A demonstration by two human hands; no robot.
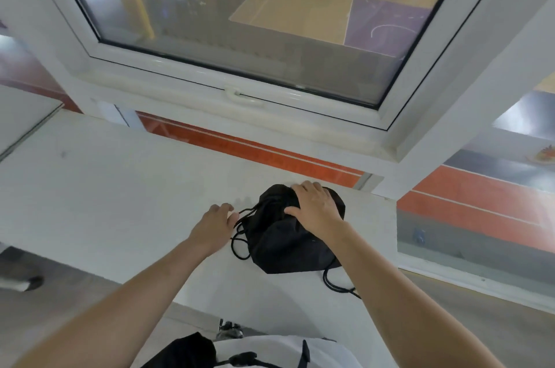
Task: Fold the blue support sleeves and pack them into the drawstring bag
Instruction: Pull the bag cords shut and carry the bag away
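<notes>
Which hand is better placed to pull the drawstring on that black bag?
Left. The left hand sits at the cords by the bag's gathered mouth, while the right hand lies flat on top.

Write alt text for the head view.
A person's right hand presses flat on a black drawstring bag lying on a white ledge, while the left hand touches its cords. An open window overlooks a sports court.

A black fabric drawstring bag (pixel 288 244) is laid on a white flat ledge (pixel 120 187), toward its right end. The right hand (pixel 315 208) is rested flat on the bag's far part; the left hand (pixel 214 229) is placed just left of it, at the black drawstring cords (pixel 240 243). A white-framed open window sash (pixel 240 91) is hung above and behind the ledge.
</notes>
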